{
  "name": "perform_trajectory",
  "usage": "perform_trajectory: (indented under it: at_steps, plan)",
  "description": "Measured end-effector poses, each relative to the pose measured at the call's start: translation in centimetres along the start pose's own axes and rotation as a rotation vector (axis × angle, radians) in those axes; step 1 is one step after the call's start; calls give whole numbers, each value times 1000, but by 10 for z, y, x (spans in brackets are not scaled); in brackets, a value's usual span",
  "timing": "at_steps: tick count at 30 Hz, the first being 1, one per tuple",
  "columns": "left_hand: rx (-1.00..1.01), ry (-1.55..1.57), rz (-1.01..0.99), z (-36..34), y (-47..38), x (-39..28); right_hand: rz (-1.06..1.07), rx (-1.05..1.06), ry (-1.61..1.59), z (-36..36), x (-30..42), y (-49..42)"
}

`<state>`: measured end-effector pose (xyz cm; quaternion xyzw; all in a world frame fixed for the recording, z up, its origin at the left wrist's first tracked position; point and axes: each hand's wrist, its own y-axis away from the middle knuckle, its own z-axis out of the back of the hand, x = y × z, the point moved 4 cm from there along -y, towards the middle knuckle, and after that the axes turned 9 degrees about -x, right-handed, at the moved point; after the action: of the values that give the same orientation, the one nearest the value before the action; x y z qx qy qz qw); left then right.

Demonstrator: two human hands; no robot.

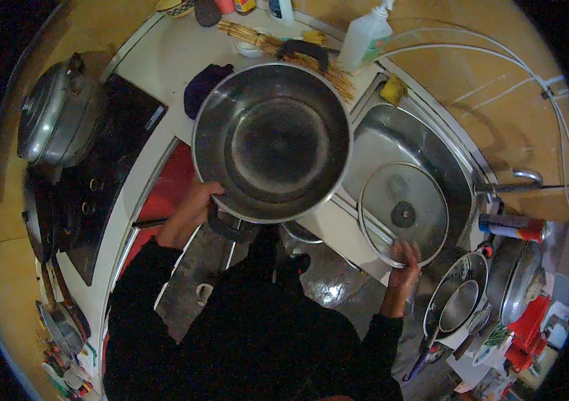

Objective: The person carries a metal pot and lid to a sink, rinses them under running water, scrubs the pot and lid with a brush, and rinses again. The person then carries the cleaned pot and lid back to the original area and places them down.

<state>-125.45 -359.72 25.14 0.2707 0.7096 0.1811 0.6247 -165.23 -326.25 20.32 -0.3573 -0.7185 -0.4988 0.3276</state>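
Note:
My left hand (190, 213) grips the near left rim of a wide metal pan (279, 145), beside its black handle. The pan has a second black handle at its far side, and nothing shows inside it. With my right hand (405, 260) I hold the near edge of a round glass lid (404, 190), which has a metal rim and a dark knob. The lid is over the near side of the steel sink (427, 130). A straw whisk brush (254, 37) lies on the counter behind the pan, and a dark cloth (204, 90) rests to the pan's left.
At the left, a lidded metal pot (56, 120) stands on the black cooktop (114, 135). Behind the sink are a plastic pump bottle (364, 40) and a yellow sponge (393, 90). To the right are a faucet (515, 186), a spray can (512, 228) and a colander (434, 301).

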Motion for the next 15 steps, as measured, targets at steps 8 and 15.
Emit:
perform_trajectory:
  at_steps: [8, 15]
  plan:
    - [26, -134, -161, -38, 47, -23, -34, 101, -76, 1, 4, 3]
    - [280, -149, -21, -123, 73, -45, 24, 131, -8, 17, -11, -11]
